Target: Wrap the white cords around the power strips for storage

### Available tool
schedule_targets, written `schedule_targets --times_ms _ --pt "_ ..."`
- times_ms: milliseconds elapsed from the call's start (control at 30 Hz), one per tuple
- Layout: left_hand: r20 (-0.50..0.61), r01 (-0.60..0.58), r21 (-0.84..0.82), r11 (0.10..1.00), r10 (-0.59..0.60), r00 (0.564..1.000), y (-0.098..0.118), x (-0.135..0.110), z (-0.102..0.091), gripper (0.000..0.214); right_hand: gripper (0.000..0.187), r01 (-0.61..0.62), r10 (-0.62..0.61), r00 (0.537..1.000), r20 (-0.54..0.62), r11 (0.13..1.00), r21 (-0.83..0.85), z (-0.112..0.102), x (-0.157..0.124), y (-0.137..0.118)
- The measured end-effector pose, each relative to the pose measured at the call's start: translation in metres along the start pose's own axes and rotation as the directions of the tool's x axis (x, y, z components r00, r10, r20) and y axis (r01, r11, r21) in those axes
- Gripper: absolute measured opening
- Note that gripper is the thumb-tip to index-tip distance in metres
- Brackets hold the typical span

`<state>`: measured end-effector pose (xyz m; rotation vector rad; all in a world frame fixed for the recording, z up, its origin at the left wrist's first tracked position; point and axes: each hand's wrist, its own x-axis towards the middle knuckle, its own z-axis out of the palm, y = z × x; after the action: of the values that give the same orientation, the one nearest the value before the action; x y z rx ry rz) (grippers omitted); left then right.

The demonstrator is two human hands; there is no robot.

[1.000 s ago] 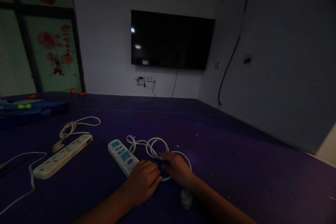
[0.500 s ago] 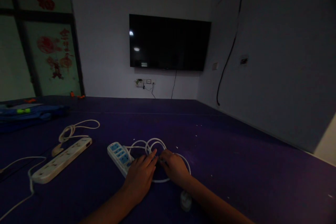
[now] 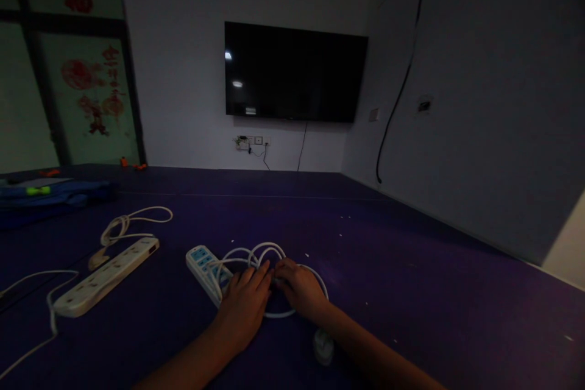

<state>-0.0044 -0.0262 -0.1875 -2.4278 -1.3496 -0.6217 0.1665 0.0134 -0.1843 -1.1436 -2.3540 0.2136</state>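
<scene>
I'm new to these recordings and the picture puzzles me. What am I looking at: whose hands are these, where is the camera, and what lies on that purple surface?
No machine here: a person works with bare hands, and the one camera sits on their head, looking forward and down. So the left hand and right hand are the wearer's own. Both rest on the looped white cord of a power strip with blue sockets; the dim light hides whether either truly grips it. A white plug lies beside the right forearm. Further left on the purple surface lies a second power strip with a separate cord. A dark television hangs on the wall.
</scene>
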Motion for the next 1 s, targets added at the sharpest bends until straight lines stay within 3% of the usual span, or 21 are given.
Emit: schedule_targets --times_ms 200,367,500,767,1000 --pt "-0.051 0.071 -0.019 0.997 -0.072 0.996 -0.006 -0.002 0.003 0.042 0.015 0.085 -0.067 0.994 -0.088 0.973 0.213 0.016 0.003 0.014" --pt "-0.163 0.066 -0.042 0.997 -0.072 0.984 -0.009 -0.005 0.008 0.045 0.022 0.027 0.032 0.987 -0.157 0.931 0.365 0.018 0.003 0.015" --pt "-0.223 0.054 -0.032 0.998 -0.06 0.973 -0.012 -0.005 0.012 0.045 0.023 -0.032 0.095 0.986 -0.138 0.915 0.403 0.012 0.003 0.013" --pt "-0.275 -0.005 -0.079 0.997 -0.017 0.961 -0.016 -0.003 0.006 0.043 0.02 -0.011 0.06 0.992 -0.108 0.915 0.403 0.005 0.001 0.014" --pt "-0.328 0.037 -0.082 0.996 -0.062 0.943 -0.024 0.004 0.002 0.037 0.03 0.114 -0.002 0.98 -0.197 0.822 0.558 -0.003 -0.002 0.007"
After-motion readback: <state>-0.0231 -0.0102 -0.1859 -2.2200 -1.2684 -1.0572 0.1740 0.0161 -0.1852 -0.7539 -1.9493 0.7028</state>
